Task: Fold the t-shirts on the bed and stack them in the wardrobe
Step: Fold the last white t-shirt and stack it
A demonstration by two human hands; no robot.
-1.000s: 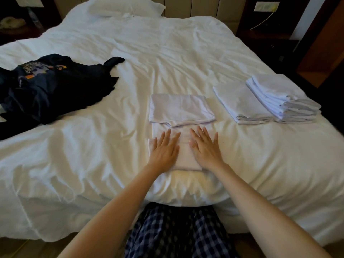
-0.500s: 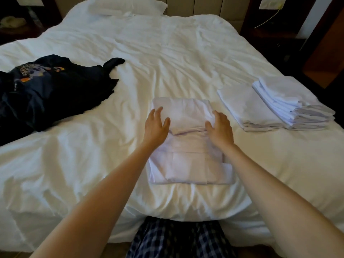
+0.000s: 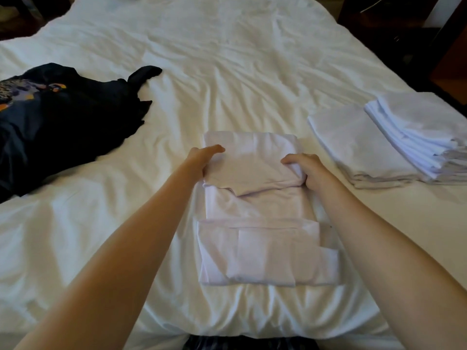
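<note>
- Both bare arms are reaching forward over the near edge of the bed (image 3: 227,59), forearms angling in toward each other.
- The left hand (image 3: 202,160) is gripping the left edge of the white t-shirt's upper fold, thumb lying on top and the other fingers (image 3: 214,149) tucked out of sight beneath the cloth.
- The right hand (image 3: 307,171) is gripping the right edge of the same fold, its fingers (image 3: 290,159) curling over the cloth.
- The white t-shirt (image 3: 257,248) is lying partly folded on the bed, between the two arms, its far end doubled back toward the person.
- A dark t-shirt (image 3: 70,117) is lying crumpled on the bed's left side, well apart.
- Folded white t-shirts (image 3: 414,132) are sitting in a stack at the bed's right edge, overlapping another folded piece (image 3: 351,145).
</note>
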